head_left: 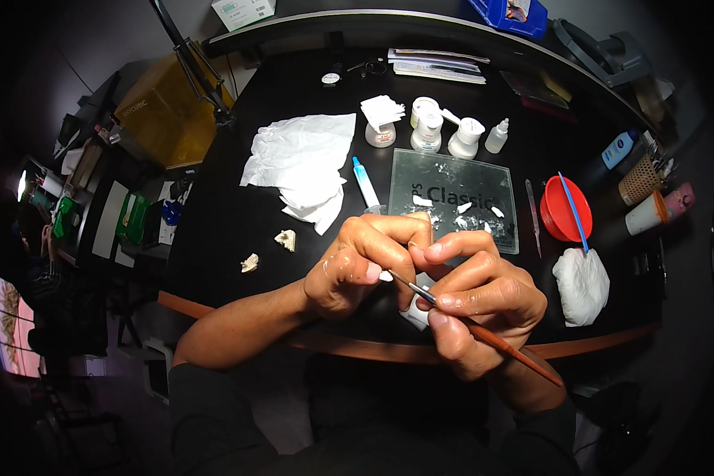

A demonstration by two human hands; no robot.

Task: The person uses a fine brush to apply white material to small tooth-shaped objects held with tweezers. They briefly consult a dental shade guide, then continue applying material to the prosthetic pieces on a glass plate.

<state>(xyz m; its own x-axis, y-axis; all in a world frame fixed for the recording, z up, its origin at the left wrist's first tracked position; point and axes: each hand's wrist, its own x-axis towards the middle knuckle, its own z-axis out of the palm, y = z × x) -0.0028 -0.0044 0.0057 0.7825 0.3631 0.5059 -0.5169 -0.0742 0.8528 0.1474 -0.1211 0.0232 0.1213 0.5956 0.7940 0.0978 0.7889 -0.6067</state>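
My left hand, closed, pinches a small white tooth-shaped piece at the thumb tip. In my right hand is a fine brush with a reddish-brown handle and a metal ferrule. The brush's thin tip meets or nearly meets the white piece; I cannot tell which. Beyond the hands lies a glass slab bearing several white fragments and powder smears. A white object, partly hidden by the fingers, sits below the hands. Left of them are two beige toothed models.
White tissues and a blue-and-white syringe lie to the left. White jars and a dropper bottle stand behind the slab. On the right are a red bowl with a blue stick and a white lump.
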